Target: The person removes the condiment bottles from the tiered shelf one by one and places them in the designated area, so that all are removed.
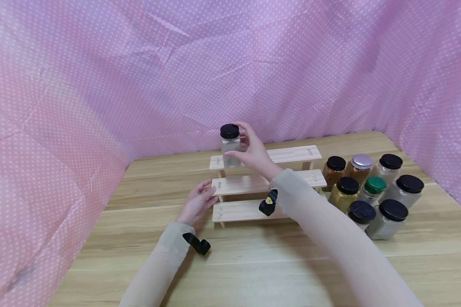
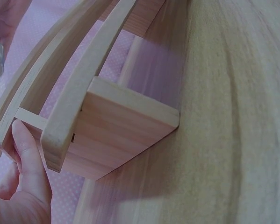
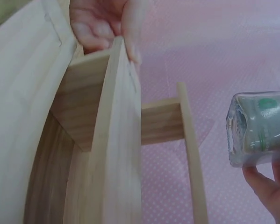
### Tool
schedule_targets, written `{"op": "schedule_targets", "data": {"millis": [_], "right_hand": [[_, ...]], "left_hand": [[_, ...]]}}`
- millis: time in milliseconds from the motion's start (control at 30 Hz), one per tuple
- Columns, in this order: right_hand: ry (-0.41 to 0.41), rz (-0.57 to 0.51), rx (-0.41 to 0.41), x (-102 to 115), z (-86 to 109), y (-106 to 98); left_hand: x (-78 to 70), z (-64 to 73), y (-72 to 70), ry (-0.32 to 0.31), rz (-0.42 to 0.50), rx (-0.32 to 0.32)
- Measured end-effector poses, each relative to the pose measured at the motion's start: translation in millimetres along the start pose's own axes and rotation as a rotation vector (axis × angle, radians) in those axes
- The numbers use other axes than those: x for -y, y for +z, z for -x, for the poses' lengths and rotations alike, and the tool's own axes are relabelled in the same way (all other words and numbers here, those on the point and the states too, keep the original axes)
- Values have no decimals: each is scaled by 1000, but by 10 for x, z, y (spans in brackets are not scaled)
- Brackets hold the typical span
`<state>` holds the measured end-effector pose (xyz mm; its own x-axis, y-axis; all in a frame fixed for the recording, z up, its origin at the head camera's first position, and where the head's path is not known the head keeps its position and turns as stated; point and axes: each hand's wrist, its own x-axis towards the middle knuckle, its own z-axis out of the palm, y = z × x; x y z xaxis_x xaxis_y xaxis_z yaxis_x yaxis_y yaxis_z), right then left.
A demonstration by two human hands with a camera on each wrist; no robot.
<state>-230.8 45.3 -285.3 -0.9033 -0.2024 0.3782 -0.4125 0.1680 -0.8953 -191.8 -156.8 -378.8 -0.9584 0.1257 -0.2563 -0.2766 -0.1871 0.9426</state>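
My right hand (image 1: 253, 150) grips a clear square jar with a black lid (image 1: 229, 131), upright at the left end of a three-tier wooden shelf rack (image 1: 238, 185). In the right wrist view the glass jar (image 3: 256, 128) shows its base, apart from the top board, with fingertips against its side; a green mark is on it. My left hand (image 1: 197, 202) holds the left end of the middle tier. Its thumb lies on the board's end in the left wrist view, the other fingers (image 2: 9, 182) partly hidden behind the wood.
Right of the rack stands a group of jars, several black-lidded (image 1: 393, 209), one green-lidded (image 1: 375, 185) and one silver-lidded (image 1: 361, 161). The wooden table (image 1: 253, 264) meets a pink dotted cloth (image 1: 176, 76) at the back and sides. My right forearm (image 1: 330, 230) crosses in front of the rack.
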Motion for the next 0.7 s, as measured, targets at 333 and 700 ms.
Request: {"op": "schedule_targets", "data": {"millis": [333, 700], "right_hand": [[-67, -184, 40, 146, 300, -49], [-243, -233, 108, 276, 746, -222]], "left_hand": [[7, -1, -12, 2, -25, 4], [-6, -29, -11, -2, -10, -7]]}}
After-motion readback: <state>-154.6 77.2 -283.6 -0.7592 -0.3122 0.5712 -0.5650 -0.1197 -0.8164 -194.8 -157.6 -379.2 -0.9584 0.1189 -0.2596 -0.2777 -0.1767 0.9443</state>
